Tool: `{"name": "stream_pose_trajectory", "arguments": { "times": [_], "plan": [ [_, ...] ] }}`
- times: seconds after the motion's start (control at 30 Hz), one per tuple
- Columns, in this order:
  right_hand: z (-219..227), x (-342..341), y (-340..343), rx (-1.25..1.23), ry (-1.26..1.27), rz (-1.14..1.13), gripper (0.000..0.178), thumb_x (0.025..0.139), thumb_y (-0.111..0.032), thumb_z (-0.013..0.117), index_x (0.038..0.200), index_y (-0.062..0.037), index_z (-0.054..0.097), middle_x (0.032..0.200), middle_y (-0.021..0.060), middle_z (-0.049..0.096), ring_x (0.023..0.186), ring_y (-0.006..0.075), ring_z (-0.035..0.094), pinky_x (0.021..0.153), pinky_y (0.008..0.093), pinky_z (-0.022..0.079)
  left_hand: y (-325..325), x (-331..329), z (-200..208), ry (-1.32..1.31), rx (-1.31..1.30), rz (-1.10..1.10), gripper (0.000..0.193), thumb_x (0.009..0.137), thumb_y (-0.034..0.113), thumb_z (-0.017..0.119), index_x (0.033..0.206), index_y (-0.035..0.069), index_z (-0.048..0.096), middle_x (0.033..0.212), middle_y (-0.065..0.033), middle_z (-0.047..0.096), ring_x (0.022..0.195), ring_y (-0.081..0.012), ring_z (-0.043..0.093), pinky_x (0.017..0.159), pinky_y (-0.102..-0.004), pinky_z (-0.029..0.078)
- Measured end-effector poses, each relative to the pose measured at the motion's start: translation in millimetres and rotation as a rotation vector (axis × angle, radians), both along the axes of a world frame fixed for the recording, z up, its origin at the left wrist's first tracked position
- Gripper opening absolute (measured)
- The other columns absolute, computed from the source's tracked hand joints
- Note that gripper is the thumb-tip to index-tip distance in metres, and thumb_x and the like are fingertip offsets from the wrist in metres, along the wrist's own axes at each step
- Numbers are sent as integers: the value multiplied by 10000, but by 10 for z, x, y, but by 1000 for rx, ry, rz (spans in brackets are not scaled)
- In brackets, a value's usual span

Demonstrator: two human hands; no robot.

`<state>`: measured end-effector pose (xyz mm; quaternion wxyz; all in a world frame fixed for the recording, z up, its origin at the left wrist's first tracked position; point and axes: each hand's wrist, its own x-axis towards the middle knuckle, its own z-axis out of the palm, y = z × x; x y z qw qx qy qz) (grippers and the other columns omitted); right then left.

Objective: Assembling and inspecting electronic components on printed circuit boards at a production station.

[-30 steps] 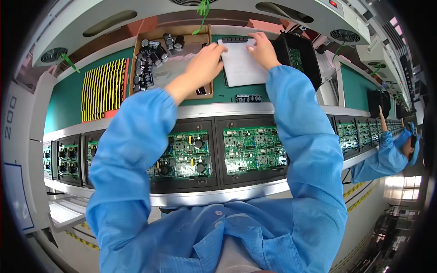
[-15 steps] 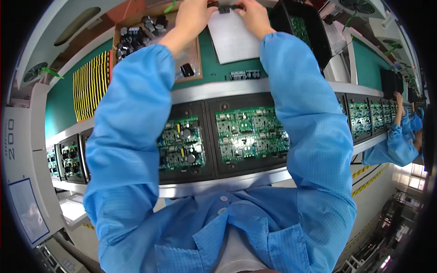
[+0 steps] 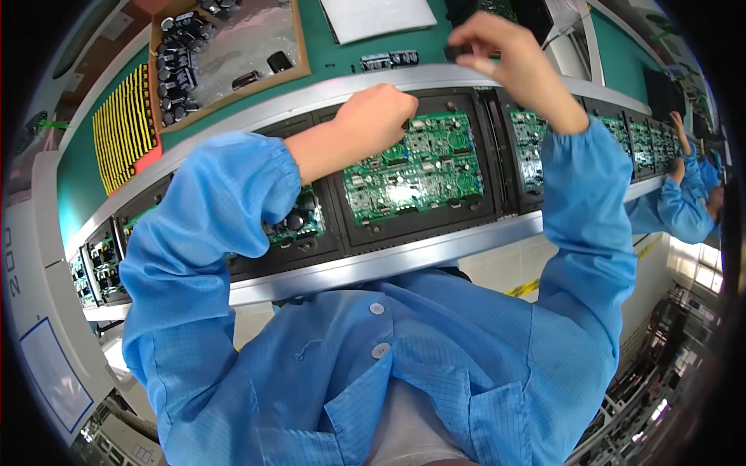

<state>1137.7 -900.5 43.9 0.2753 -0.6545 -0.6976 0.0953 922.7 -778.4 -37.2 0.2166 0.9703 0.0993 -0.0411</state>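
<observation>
My left hand (image 3: 377, 116) is closed above the upper left part of a green circuit board (image 3: 412, 167), which lies in a black carrier frame. Its fingertips are turned down and hidden, so what they hold cannot be made out. Up and to the right, my right hand (image 3: 505, 58) hovers near the rail, thumb and forefinger apart. A small dark piece (image 3: 452, 53) shows by those fingertips; whether they touch it is unclear. Between the hands and the white sheet (image 3: 378, 17), a short row of black cylindrical capacitors (image 3: 390, 60) lies on the green mat.
A cardboard tray (image 3: 304, 39) at upper left holds several loose black capacitors. Beside it lies a yellow-and-black striped stack (image 3: 124, 128). A metal rail (image 3: 404, 254) runs along the near side of the framed boards. At the far right a co-worker's blue sleeve (image 3: 684, 206) reaches the same line.
Both hands have left the dark piece they gripped at the top of the white sheet. The left came down over the board, the right moved right and nearer. The view has shifted too.
</observation>
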Motion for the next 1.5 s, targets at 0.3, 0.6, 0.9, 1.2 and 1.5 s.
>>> {"name": "stream_pose_trajectory", "arguments": {
  "times": [0.3,0.6,0.9,1.2,1.5],
  "plan": [
    [-882,-28,-726,-127,54,-82,282,798,35,783,1052,-8,669,909,83,562,737,215,574,699,355,514,-104,-18,68,57,103,-35,235,781,69,813,999,15,742,948,-178,730,948,-372,709,839,-453,582],
    [-946,-64,-708,-109,-52,-50,269,793,13,780,1039,5,673,942,102,584,775,255,615,727,381,524,-236,-239,290,-192,-182,-67,222,762,32,814,977,20,759,923,-194,734,917,-368,722,800,-427,594],
    [-858,-134,-747,-60,-69,-89,306,786,13,792,1074,-10,687,967,108,648,793,237,658,733,347,560,-601,-454,-93,-243,-98,-138,116,791,-17,664,887,-9,729,899,-202,704,912,-392,710,776,-455,600],
    [-879,-379,-1327,-151,318,-176,234,793,79,777,1009,12,716,1079,98,740,890,208,720,747,301,577,-650,-478,-54,-171,57,-176,57,750,-18,650,770,19,689,782,-181,684,850,-380,713,723,-460,601],
    [-906,-575,-1326,-139,246,-188,245,806,90,752,1037,25,702,1050,121,719,892,248,726,786,314,583,-641,-510,-127,-252,155,-187,57,709,22,692,746,63,707,774,-153,696,837,-343,728,685,-441,609]
  ]
}}
